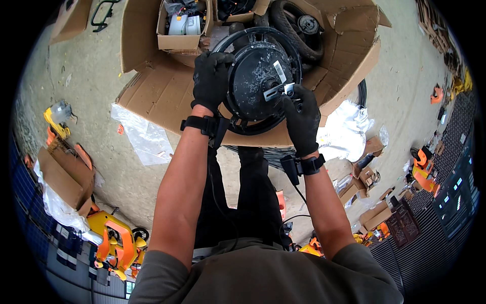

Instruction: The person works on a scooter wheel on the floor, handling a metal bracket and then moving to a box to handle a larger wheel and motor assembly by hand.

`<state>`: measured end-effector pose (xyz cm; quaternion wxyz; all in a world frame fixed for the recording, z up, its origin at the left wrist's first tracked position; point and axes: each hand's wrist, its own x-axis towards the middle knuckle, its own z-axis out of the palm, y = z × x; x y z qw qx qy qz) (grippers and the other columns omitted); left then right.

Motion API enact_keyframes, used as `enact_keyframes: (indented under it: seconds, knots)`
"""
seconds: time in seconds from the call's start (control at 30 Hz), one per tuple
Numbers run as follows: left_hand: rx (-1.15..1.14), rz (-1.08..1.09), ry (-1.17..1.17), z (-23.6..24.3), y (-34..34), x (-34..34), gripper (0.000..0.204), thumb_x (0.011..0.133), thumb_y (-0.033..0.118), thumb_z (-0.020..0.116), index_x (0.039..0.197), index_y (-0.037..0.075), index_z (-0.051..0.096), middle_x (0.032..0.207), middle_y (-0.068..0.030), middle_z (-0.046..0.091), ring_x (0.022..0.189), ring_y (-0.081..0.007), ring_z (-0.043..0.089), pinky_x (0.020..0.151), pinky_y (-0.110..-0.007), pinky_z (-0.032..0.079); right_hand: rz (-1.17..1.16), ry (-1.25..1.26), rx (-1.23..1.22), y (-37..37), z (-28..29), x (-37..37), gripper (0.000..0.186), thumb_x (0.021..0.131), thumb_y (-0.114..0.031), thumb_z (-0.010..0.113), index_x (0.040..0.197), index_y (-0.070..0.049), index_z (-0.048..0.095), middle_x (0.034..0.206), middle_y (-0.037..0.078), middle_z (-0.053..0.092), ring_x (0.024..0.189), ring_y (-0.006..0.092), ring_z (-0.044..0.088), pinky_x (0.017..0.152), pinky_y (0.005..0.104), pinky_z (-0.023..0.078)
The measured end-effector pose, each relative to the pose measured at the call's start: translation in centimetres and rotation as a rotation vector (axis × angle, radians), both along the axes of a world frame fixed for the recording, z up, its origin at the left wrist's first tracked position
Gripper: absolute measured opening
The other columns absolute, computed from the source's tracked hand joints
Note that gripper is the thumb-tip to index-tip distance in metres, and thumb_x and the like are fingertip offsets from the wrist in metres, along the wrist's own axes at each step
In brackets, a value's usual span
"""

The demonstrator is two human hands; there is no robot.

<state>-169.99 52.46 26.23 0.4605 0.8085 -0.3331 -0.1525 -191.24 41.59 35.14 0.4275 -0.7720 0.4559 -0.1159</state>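
A black hub motor wheel (253, 76), its round cover scuffed and bearing a white label, is held tilted over the near side of an open cardboard box. My left hand (211, 78), in a black glove, is closed on the left of its rim. My right hand (305, 119), gloved too, is at the right of the rim, thumb and fingers pinched at a slotted silver metal plate (274, 92) in front of the hub. The fingertips of my right hand are partly hidden. Black straps with small devices circle both wrists.
Inside the large cardboard box (162, 96) lie a black tyred wheel (298, 30) and smaller boxes of parts (185, 25). Clear plastic (144, 134) and a white bag (347, 129) lie beside it. Yellow-orange machine parts (114, 240) and cartons (68, 175) stand at left.
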Motion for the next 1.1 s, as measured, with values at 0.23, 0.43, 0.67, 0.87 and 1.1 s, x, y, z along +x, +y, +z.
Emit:
enact_keyframes:
  seconds: [0.23,0.43,0.67,0.87,1.1]
  knots:
    - [0.018,0.005,0.018,0.3,-0.1,0.0,0.019,0.087,0.001,0.057,0.095,0.01,0.072,0.098,-0.009,0.07,0.098,-0.0286,0.062,0.091,-0.039,0.046,0.101,0.065,-0.146,-0.1,-1.3,-0.8,0.03,0.088,-0.016,0.07,0.114,-0.004,0.062,0.101,0.014,0.062,0.092,0.029,0.06,0.079,0.0392,0.049]
    - [0.031,0.02,0.035,0.5,0.0,-0.1,0.019,0.088,0.002,0.057,0.095,0.011,0.073,0.099,-0.0091,0.07,0.099,-0.0287,0.062,0.092,-0.039,0.046,0.098,0.049,-0.147,-0.2,-1.4,0.0,0.03,0.086,-0.016,0.071,0.112,-0.004,0.062,0.103,0.015,0.062,0.094,0.0287,0.061,0.08,0.0384,0.05]
    - [0.011,0.006,0.024,0.5,-0.1,0.0,0.02,0.087,0.001,0.057,0.095,0.011,0.073,0.096,-0.0094,0.07,0.098,-0.029,0.062,0.092,-0.039,0.046,0.072,-0.026,0.005,-0.7,-2.2,0.0,0.03,0.085,-0.013,0.072,0.112,-0.004,0.062,0.103,0.014,0.064,0.094,0.0272,0.064,0.082,0.0373,0.051]
    - [-0.002,0.007,-0.004,0.4,-0.2,0.0,0.019,0.087,0.001,0.057,0.094,0.01,0.072,0.094,-0.0092,0.07,0.095,-0.0294,0.063,0.089,-0.039,0.046,-0.114,-0.016,0.251,-0.2,-1.5,-1.8,0.028,0.088,-0.01,0.068,0.113,-0.003,0.061,0.104,0.012,0.064,0.097,0.0222,0.063,0.084,0.0349,0.05]
    - [0.012,-0.001,0.012,0.3,-0.1,0.1,0.02,0.086,0.001,0.057,0.094,0.01,0.072,0.095,-0.009,0.07,0.095,-0.0296,0.063,0.09,-0.039,0.046,-0.15,-0.029,0.434,-1.3,3.1,-0.1,0.026,0.092,-0.008,0.063,0.117,-0.002,0.06,0.101,0.013,0.066,0.08,0.0198,0.065,0.072,0.0304,0.052]
